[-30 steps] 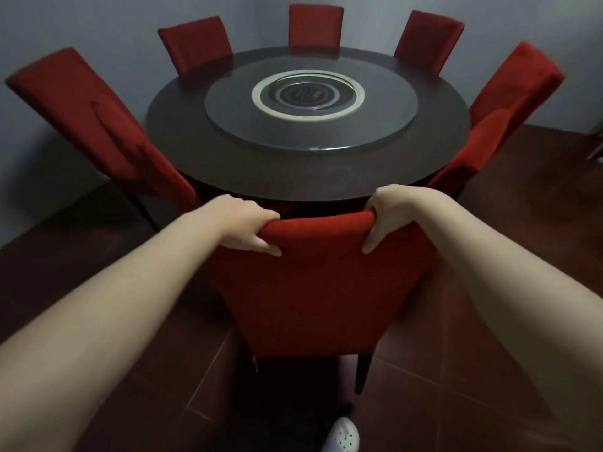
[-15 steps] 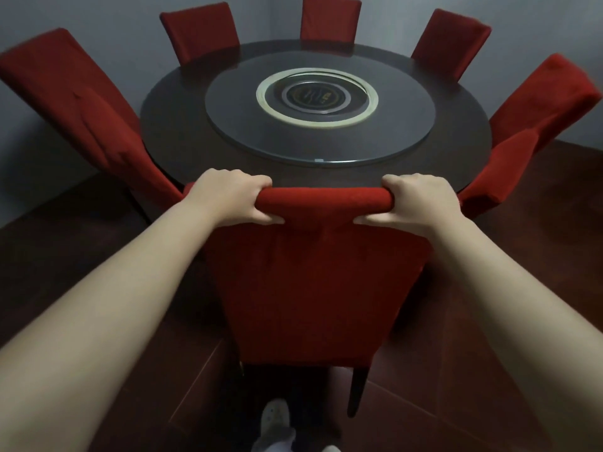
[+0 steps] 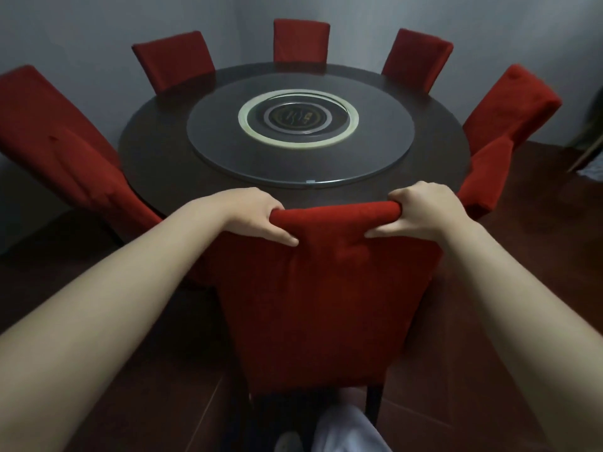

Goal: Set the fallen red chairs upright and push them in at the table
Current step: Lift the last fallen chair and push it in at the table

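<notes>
Chair (image 3: 326, 298): stiff frame, soft cover, likely moderately heavy. Left hand (image 3: 251, 216), right hand (image 3: 424, 212): fingers curled over top rail, best hold for pushing toward table (image 3: 169, 164).

Round desk (image 3: 156, 164) mid-frame, turntable (image 3: 222, 151) on its centre. Near chair (image 3: 326, 288) at the desk's near edge, back toward the camera, top rail touching or just short of the rim, cannot tell which. Left hand (image 3: 251, 216) grips the rail's left end, right hand (image 3: 424, 210) grips its right end. Left chair (image 3: 58, 132) at the left edge, leaning outward. Far-left chair (image 3: 173, 60), far chair (image 3: 301, 40) and far-right chair (image 3: 416, 57) along the far edge. Right chair (image 3: 512, 102) at the right edge. Shoe (image 3: 287, 443) on the floor (image 3: 522, 256) behind the near chair.
</notes>
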Available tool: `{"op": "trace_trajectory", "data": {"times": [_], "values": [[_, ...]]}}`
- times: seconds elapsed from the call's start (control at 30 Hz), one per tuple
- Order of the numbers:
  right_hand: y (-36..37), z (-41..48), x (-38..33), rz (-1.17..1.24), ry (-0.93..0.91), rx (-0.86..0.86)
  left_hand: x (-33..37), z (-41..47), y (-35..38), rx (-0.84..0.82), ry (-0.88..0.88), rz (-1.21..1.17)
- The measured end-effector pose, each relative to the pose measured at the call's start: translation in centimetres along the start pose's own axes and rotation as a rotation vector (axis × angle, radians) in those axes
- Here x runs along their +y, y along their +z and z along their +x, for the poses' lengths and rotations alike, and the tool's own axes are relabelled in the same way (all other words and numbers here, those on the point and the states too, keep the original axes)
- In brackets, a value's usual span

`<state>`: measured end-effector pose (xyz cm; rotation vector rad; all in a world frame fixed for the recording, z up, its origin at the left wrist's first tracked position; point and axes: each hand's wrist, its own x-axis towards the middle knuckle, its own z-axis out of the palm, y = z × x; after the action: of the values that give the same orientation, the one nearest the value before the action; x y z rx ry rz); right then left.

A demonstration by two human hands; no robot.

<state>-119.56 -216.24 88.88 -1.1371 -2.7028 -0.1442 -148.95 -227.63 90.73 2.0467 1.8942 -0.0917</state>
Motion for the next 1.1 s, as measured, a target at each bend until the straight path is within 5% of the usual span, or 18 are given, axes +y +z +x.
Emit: {"op": "trace_trajectory", "data": {"times": [0.73,1.1], "values": [[-0.7,0.1,5.8,0.022,0.13,-0.108,2.6,7.5,-0.6,0.135,0.227,0.105],[-0.2,2.1,5.9,-0.002,0.195,-0.1,0.7,10.7,-2.1,0.159,0.191,0.106]]}}
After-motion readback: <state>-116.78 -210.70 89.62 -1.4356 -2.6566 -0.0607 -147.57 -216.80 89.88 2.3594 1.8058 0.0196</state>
